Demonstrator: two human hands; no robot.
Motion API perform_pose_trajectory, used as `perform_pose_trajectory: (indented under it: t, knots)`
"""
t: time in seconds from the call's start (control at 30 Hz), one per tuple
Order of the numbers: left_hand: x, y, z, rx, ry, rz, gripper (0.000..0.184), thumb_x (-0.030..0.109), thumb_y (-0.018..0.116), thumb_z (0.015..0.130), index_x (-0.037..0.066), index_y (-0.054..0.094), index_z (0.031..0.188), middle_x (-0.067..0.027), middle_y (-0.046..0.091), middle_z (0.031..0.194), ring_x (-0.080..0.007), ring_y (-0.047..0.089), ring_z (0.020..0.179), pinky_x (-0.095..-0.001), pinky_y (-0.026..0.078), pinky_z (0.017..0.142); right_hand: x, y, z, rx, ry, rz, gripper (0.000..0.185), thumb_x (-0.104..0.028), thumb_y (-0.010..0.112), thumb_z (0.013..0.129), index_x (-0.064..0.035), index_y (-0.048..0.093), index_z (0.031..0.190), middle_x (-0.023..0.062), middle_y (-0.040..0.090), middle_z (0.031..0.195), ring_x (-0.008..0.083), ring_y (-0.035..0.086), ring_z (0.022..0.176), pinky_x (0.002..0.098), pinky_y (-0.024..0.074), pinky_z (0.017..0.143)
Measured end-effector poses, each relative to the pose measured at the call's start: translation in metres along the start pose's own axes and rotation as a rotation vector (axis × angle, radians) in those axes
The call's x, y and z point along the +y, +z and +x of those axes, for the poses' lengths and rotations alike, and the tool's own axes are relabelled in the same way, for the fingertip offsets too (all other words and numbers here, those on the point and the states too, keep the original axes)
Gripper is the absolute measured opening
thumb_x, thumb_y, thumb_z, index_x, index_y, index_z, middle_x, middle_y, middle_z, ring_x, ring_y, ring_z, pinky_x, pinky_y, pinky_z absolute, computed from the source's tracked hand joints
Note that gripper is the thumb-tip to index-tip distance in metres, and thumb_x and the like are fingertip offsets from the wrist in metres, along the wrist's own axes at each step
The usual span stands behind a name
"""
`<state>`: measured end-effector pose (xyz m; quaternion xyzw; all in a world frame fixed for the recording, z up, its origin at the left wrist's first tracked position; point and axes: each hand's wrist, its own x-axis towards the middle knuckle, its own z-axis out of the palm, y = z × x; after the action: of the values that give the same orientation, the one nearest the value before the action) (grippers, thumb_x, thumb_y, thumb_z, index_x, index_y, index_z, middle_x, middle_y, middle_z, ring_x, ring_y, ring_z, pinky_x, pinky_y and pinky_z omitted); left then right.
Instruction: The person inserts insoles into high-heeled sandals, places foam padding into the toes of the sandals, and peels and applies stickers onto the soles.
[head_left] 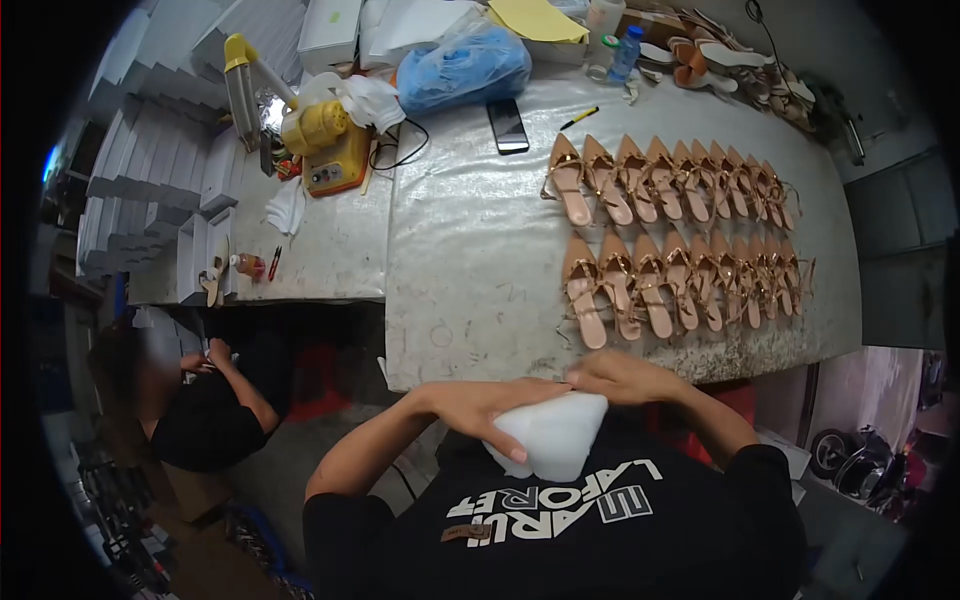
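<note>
My left hand (pixel 485 408) grips a white, soft-looking folded pad (pixel 555 435) in front of my chest, its thumb lying across the near face. What the pad is made of I cannot tell. My right hand (pixel 622 378) is at the pad's upper right edge with its fingers curled in; what they pinch, if anything, is hidden. Just beyond, on the table (pixel 460 270), stand two rows of tan pointed slingback shoes with gold-coloured trim, a back row (pixel 660 180) and a front row (pixel 655 290). The front row is the closer to my right hand.
A phone (pixel 508 127) and a yellow-black pen (pixel 579 118) lie farther back. Behind them are a blue plastic-wrapped bundle (pixel 465 75) and bottles (pixel 625 55). A yellow machine (pixel 330 150) stands left, near stacked white boxes (pixel 140 170). A person (pixel 215 400) sits at the left.
</note>
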<state>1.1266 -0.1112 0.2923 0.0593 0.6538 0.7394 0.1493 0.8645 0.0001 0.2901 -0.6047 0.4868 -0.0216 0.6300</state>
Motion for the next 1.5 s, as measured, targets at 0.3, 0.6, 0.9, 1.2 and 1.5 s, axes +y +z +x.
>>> perform_pose_trajectory:
  t: [0.3,0.6,0.9,1.2,1.5]
  knots:
    - [0.016,0.058,0.1,-0.075,-0.342,-0.263,0.101,0.042,0.086,0.077,-0.005,0.034,0.149,-0.0225,0.045,0.144,-0.0327,0.043,0.136,-0.0405,0.037,0.112,0.03,0.039,-0.08,0.042,-0.567,0.154,0.032,-0.028,0.054,0.104,0.0011,0.063,0.095,0.0136,0.062,0.096,0.029,0.059,0.095,0.0372,0.0468,0.087]
    - [0.044,0.055,0.158,-0.43,-0.21,0.382,0.125,0.054,0.084,0.07,-0.007,0.015,0.156,-0.0283,0.041,0.14,-0.0407,0.045,0.132,-0.0416,0.039,0.11,0.04,0.091,-0.202,0.905,-0.603,-0.047,0.033,-0.005,0.068,0.081,-0.003,0.048,0.055,0.0057,0.048,0.055,0.0241,0.049,0.047,0.0365,0.033,0.046]
    - [-0.04,0.051,0.141,0.394,-0.16,-0.119,0.119,0.038,0.087,0.066,0.002,0.021,0.158,-0.0184,0.046,0.146,-0.0282,0.047,0.133,-0.0379,0.036,0.112,0.353,0.345,-0.075,1.408,0.708,0.151,0.031,-0.021,0.064,0.095,0.0004,0.06,0.072,0.0126,0.058,0.063,0.0257,0.061,0.061,0.0368,0.0458,0.059]
    - [0.004,0.077,0.186,0.335,-0.151,1.289,0.12,0.023,0.086,0.053,0.005,0.028,0.157,-0.0213,0.039,0.149,-0.0427,0.03,0.144,-0.0688,0.008,0.119,0.136,0.087,-0.173,1.297,-0.062,0.275,0.054,-0.042,0.054,0.102,0.0022,0.057,0.134,0.0214,0.061,0.117,0.0369,0.061,0.1,0.0405,0.0486,0.092]
    - [-0.002,0.116,0.237,1.577,-0.494,0.795,0.082,-0.013,0.057,0.076,0.003,0.036,0.154,-0.0268,0.033,0.15,-0.039,0.043,0.133,-0.0404,0.042,0.106,0.148,-0.048,-0.136,0.636,-0.394,0.044,0.061,-0.035,0.053,0.104,0.0018,0.038,0.151,0.016,0.051,0.111,0.0265,0.053,0.104,0.0321,0.0423,0.095]
